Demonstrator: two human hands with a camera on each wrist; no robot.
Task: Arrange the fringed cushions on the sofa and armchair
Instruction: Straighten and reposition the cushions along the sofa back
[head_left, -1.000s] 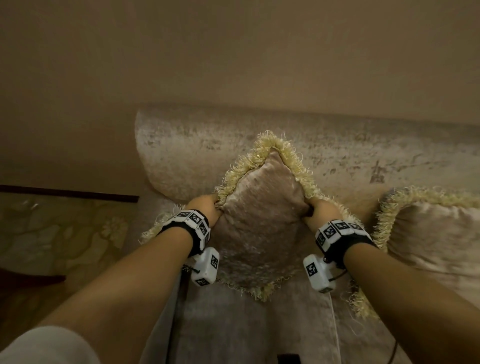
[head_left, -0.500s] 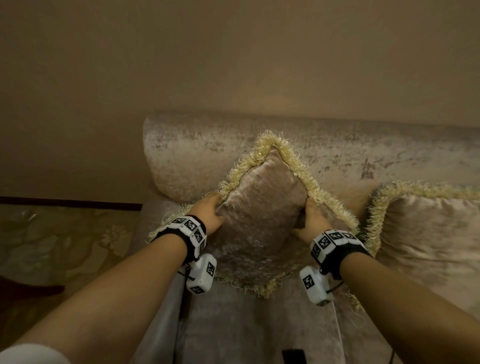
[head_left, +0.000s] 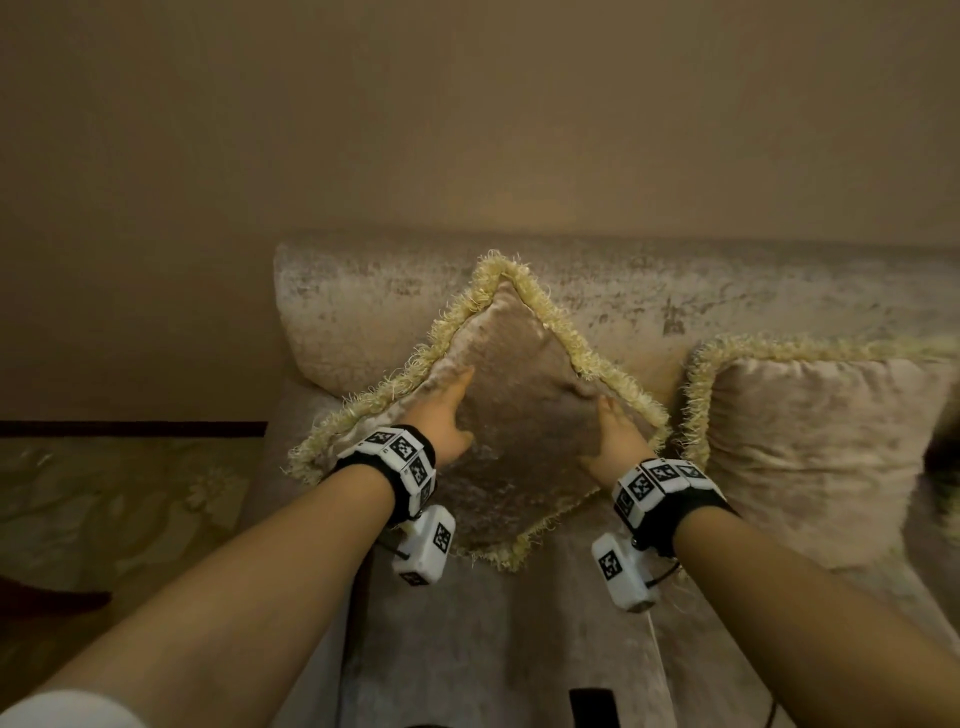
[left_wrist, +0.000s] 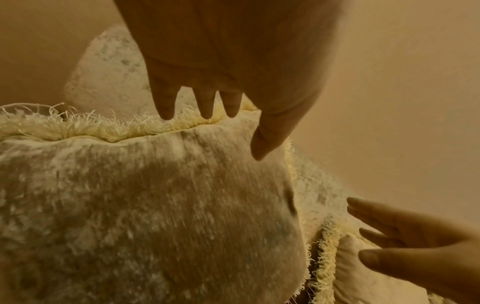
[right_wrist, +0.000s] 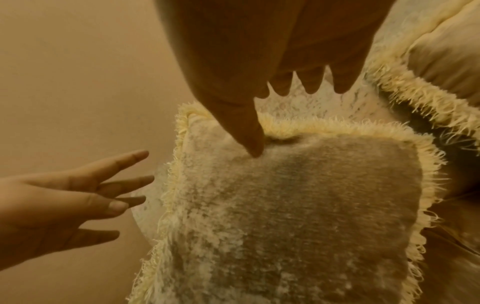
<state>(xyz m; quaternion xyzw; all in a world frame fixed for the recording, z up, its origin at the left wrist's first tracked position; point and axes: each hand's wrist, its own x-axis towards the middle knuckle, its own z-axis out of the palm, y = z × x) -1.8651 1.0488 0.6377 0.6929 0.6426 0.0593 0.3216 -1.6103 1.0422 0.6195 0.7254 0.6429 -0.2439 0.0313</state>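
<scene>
A beige velvet cushion (head_left: 514, 415) with yellow fringe stands on one corner on the sofa seat (head_left: 493, 634), leaning against the backrest (head_left: 363, 312). My left hand (head_left: 447, 410) lies on its upper left face with straight fingers. In the left wrist view the left hand (left_wrist: 233, 107) hovers over the fringe, thumb touching the velvet cushion (left_wrist: 155, 205). My right hand (head_left: 613, 441) rests on the right side; in the right wrist view the right hand (right_wrist: 246, 115) presses its thumb into the cushion (right_wrist: 311, 205) near the fringe. A second fringed cushion (head_left: 821, 457) leans upright to the right.
A plain wall (head_left: 467, 130) rises behind the sofa. Left of the sofa arm (head_left: 291, 519) lies a patterned carpet (head_left: 104, 519) below a dark skirting strip (head_left: 130, 428). A small dark object (head_left: 592, 706) sits at the seat's front edge.
Both hands have let go of the cushion's side edges; their fingers have straightened and now lie on its front. The cushion stays propped on its corner against the backrest.
</scene>
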